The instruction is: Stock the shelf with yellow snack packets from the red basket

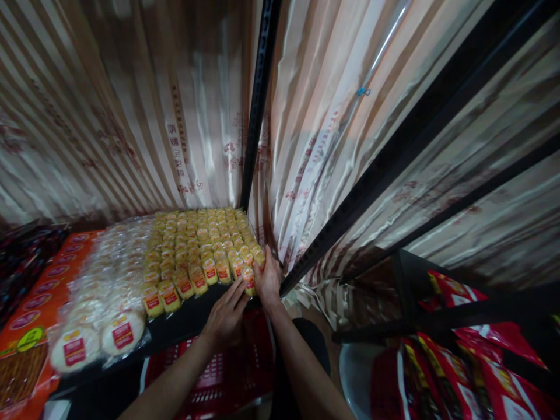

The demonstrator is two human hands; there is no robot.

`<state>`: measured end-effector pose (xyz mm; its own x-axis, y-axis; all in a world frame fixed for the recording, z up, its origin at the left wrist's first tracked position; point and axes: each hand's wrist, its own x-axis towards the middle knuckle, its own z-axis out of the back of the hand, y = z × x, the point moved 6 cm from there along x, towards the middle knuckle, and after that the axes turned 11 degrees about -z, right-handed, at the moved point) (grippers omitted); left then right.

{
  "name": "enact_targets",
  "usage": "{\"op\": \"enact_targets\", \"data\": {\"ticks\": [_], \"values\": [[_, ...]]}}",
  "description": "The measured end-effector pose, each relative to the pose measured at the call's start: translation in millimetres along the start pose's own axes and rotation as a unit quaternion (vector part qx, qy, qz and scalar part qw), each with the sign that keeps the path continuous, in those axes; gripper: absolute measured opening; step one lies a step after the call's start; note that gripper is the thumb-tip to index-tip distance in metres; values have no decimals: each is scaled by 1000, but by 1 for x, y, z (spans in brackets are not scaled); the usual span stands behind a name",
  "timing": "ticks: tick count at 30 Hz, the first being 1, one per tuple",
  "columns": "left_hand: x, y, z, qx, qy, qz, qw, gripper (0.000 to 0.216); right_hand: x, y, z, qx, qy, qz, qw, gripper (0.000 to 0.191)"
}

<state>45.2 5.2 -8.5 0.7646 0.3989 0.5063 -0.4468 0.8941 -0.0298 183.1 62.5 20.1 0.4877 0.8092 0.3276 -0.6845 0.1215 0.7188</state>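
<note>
Small yellow wrapped cakes [199,280] with red labels stand in close rows on a black shelf [175,326]. At the front right corner of these rows, my left hand [227,312] has its fingertips against a wrapped cake's lower left side. My right hand [268,280] presses along the right side of the same corner, thumb toward the cake. Between them the corner wrapped cake [248,280] is gripped, its red label facing me. The undersides of my fingers are hidden.
Left of the cakes lie white round wrapped breads [122,332] and an orange package [48,286]. A red basket [227,379] sits below the shelf. Black posts [260,105] and pleated curtains [196,116] stand behind. Red snack bags [455,373] fill the lower right.
</note>
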Motion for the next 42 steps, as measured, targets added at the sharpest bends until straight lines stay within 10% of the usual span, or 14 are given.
{"op": "enact_targets", "data": {"ticks": [27, 42], "values": [[-3, 1, 1, -51, -18, 15, 998, 50, -13, 0, 0, 20, 14, 63, 998, 46], [-2, 1, 2, -67, -47, 18, 996, 52, 36, 39, 5, -189, 84, -30, 978, 44]]}}
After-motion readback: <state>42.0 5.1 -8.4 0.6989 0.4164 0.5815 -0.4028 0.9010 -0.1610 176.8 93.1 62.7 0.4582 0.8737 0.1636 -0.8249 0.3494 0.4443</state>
